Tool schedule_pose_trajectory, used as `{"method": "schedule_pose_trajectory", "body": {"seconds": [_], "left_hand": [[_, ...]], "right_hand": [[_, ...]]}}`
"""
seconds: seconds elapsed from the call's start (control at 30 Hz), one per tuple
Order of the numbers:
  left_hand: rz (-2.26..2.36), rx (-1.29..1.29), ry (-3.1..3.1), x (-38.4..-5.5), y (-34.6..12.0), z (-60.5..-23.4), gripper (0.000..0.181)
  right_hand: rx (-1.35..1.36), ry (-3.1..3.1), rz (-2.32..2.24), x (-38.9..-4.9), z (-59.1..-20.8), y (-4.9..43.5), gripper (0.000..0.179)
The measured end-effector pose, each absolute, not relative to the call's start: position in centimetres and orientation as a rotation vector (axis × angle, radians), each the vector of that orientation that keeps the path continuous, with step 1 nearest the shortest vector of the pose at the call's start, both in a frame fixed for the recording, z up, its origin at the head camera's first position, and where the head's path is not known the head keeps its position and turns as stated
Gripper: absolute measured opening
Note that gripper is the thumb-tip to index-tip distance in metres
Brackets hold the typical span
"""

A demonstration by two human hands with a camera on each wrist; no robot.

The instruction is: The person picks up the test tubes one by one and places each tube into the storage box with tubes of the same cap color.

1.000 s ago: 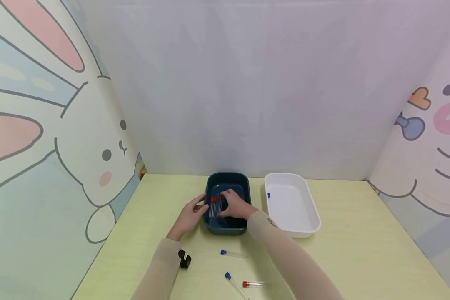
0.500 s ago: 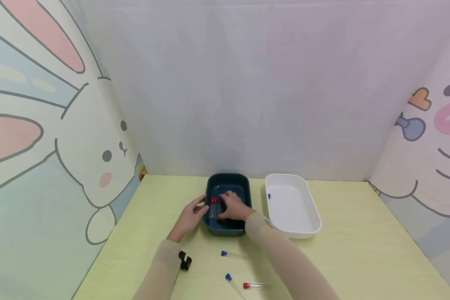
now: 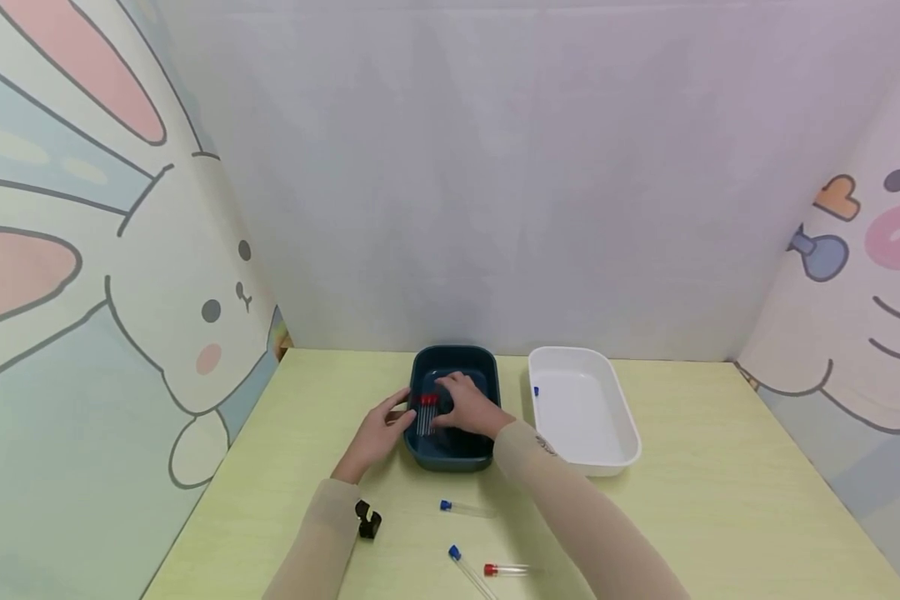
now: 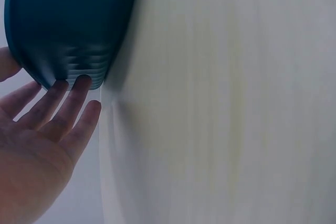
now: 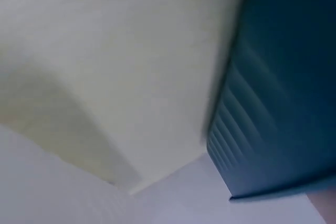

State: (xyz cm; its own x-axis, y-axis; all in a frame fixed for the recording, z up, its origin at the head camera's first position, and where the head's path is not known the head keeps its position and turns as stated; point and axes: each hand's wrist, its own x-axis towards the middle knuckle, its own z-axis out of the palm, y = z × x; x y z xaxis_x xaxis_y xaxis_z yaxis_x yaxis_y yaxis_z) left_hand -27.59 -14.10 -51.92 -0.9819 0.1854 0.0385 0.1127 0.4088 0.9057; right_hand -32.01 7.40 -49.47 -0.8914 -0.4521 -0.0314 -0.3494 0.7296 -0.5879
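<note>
Several red-capped test tubes [image 3: 427, 415] lie side by side, caps to the back, along the left of a dark teal bin [image 3: 450, 463]. My right hand [image 3: 474, 410] reaches into the bin just right of them, thumb and fingers apart with no tube visible between them. Outside the bin's left wall is my left hand [image 3: 377, 432]; in the left wrist view its straight fingers [image 4: 73, 109] rest against the bin's ribbed end. On the table in front lie blue-capped tubes [image 3: 447, 506] and a red-capped tube [image 3: 507, 570].
A white tray [image 3: 607, 467] stands right of the bin, a small blue cap [image 3: 536, 391] showing at its left wall. A black object [image 3: 368, 520] sits beside the left sleeve. A pale curtain [image 3: 480, 208] hangs behind the table.
My right thumb and fingers have let go of a red-capped tube, which now lies against the others on the left. The left hand stays at the bin's wall.
</note>
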Motion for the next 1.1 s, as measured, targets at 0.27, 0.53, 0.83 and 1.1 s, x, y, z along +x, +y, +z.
{"method": "schedule_pose_trajectory", "body": {"seconds": [0.27,0.53,0.83,1.1], "left_hand": [[1.637,0.265,2.577,-27.4,-14.1,-51.6,0.054],[1.647,0.212,2.556,-27.5,-14.3,-51.7,0.055],[1.642,0.21,2.571,-27.4,-14.4,-51.9,0.054],[1.648,0.229,2.555,-27.4,-14.1,-51.7,0.055]], "right_hand": [[-0.731,2.819,-0.901,-31.0,-46.9,8.5,0.078],[-0.705,2.804,-0.991,-29.0,-45.1,10.2,0.073],[-0.705,2.808,-1.034,-27.9,-44.4,11.6,0.071],[-0.726,2.785,-1.04,-26.9,-44.5,13.1,0.065]]}}
